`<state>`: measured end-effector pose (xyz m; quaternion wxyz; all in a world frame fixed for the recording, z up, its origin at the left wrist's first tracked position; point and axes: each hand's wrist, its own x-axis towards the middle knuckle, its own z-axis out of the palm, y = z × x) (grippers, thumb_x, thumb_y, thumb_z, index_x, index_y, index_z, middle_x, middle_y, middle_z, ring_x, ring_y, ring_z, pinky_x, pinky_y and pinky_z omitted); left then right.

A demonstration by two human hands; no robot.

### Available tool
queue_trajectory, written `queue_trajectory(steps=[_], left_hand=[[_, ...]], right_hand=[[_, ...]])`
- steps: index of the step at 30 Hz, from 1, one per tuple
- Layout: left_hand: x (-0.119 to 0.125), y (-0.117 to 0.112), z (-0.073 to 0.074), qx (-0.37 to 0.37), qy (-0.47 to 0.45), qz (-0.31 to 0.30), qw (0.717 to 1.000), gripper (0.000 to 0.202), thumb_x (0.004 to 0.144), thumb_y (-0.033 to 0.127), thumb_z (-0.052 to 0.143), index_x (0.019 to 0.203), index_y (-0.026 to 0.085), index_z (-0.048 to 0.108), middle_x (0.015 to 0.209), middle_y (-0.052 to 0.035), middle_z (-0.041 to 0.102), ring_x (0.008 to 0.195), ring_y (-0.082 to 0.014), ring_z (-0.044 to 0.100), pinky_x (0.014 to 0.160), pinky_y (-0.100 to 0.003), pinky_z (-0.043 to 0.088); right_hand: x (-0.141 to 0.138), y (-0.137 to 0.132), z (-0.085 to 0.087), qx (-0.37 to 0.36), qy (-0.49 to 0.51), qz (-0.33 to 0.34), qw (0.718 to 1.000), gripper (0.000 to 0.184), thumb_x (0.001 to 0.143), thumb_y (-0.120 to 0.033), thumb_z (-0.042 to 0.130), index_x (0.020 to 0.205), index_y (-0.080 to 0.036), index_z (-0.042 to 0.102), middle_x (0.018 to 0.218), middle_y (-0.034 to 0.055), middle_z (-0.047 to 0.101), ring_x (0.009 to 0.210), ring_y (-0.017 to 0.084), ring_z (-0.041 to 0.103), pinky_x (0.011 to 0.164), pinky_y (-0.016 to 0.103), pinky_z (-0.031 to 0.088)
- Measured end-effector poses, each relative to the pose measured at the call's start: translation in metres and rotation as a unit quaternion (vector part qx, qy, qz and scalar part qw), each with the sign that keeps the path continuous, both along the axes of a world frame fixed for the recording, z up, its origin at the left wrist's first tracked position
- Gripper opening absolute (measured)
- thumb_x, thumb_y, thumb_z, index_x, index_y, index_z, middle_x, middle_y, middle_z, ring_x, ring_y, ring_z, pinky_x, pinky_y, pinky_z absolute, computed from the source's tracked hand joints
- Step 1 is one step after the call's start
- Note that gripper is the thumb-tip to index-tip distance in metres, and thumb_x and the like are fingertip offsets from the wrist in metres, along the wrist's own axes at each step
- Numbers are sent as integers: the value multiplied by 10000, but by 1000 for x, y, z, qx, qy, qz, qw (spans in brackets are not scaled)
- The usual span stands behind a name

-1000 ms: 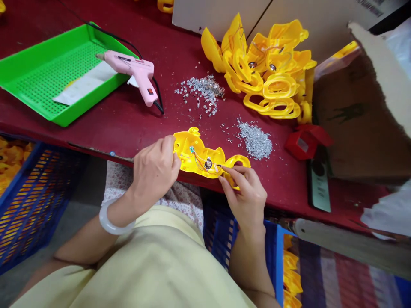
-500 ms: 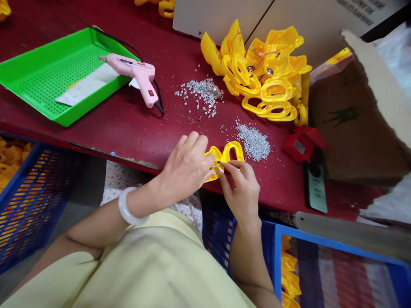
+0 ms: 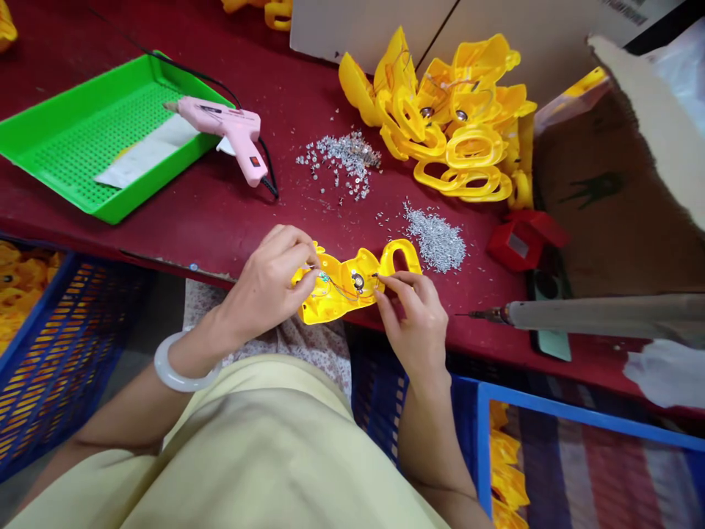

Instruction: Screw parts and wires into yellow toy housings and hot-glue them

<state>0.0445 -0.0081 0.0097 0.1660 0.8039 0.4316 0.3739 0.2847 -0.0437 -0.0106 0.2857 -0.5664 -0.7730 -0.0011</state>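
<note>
A yellow plastic shell (image 3: 324, 307) lies inner side up at the table's front edge, with a ring-shaped end on the right. Inside it are thin wires, a small green circuit board (image 3: 324, 277) and a round metal part (image 3: 358, 282). My left hand (image 3: 278, 275) is closed in a pinch over the shell's left end; what sits between its fingertips is too small to make out. With thumb and fingers, my right hand (image 3: 416, 316) grips the shell beside the ring, where a tiny dark piece shows at the fingertips.
Two piles of small metal screws (image 3: 438, 239) lie behind the shell. A pink glue gun (image 3: 228, 128) rests on a green tray (image 3: 115, 209). Yellow shells (image 3: 463, 139) are heaped at the back. An electric screwdriver (image 3: 578, 316) juts in from the right; blue crates (image 3: 479, 433) stand below.
My left hand has moved left from the shell's middle to its left end, uncovering the wires and round metal part. My right hand stays put. The screwdriver sits higher in view.
</note>
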Motion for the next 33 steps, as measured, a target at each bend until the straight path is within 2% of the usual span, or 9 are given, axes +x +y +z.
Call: queue_trajectory(steps=[4, 9, 13, 19, 24, 27, 30, 32, 33], left_hand=[[-6, 0, -7, -45, -6, 14, 999, 131, 841, 122, 542, 947, 114, 617, 1082, -116, 579, 987, -196, 601, 834, -327, 524], [-10, 7, -10, -111, 34, -53, 992, 493, 828, 134, 538, 1320, 134, 519, 1227, -122, 632, 1080, -226, 633, 942, -379, 524], [-6, 7, -15, -106, 26, -43, 993, 482, 805, 80, 486, 1276, 124, 575, 1236, -113, 659, 1112, -232, 641, 976, -379, 516], [2, 1, -22, -87, -27, -3, 996, 475, 807, 38, 446, 1242, 135, 610, 1081, -85, 704, 942, -188, 681, 859, -314, 551], [4, -1, -26, -69, -34, 3, 997, 475, 803, 32, 433, 1235, 119, 611, 1067, -91, 695, 937, -186, 671, 852, -308, 548], [5, -3, -28, -52, -41, 7, 998, 476, 802, 25, 414, 1227, 112, 610, 1049, -89, 690, 944, -180, 664, 865, -305, 547], [8, -8, -29, -26, -85, 36, 995, 478, 804, 8, 397, 1225, 117, 594, 1099, -93, 681, 1006, -174, 652, 915, -307, 536], [13, -15, -28, 2, -135, 92, 987, 449, 823, 18, 405, 1224, 125, 577, 1134, -98, 669, 1052, -174, 638, 956, -312, 523], [16, -20, -28, 17, -160, 126, 979, 427, 840, 38, 416, 1230, 128, 563, 1147, -104, 661, 1068, -178, 631, 967, -317, 519]], right_hand=[[-1, 0, 0, -6, 10, -9, 1000, 197, 893, -248, 579, 1062, -189, 661, 1002, 98, 629, 939, 207, 622, 834, 368, 550], [-2, -3, -3, -17, 25, -21, 999, 199, 901, -251, 563, 1067, -196, 656, 1023, 100, 626, 963, 210, 628, 860, 383, 549], [-4, -7, -5, 3, 57, -21, 998, 235, 892, -195, 549, 1108, -207, 641, 1059, 106, 616, 990, 210, 627, 876, 394, 547], [-1, -14, -9, 35, 60, 17, 997, 320, 858, -47, 461, 960, -242, 693, 1156, 98, 560, 1075, 218, 578, 875, 412, 541], [-1, -7, -17, 29, 10, 17, 999, 336, 866, -51, 452, 938, -244, 717, 1150, 104, 564, 1076, 226, 539, 857, 413, 536], [-2, -5, -16, 32, 7, 15, 999, 322, 877, -61, 449, 948, -226, 717, 1145, 118, 576, 1062, 223, 553, 856, 410, 536], [-5, -12, -8, 81, 62, -30, 994, 286, 873, -77, 493, 1027, -208, 694, 1138, 119, 602, 1070, 215, 591, 905, 411, 527], [-11, -21, -1, 106, 121, -77, 984, 241, 863, -123, 557, 1056, -196, 681, 1068, 107, 642, 1016, 207, 624, 879, 387, 538], [-16, -25, 1, 94, 161, -93, 978, 231, 859, -165, 588, 1071, -194, 674, 1025, 98, 661, 966, 203, 641, 829, 364, 550]])
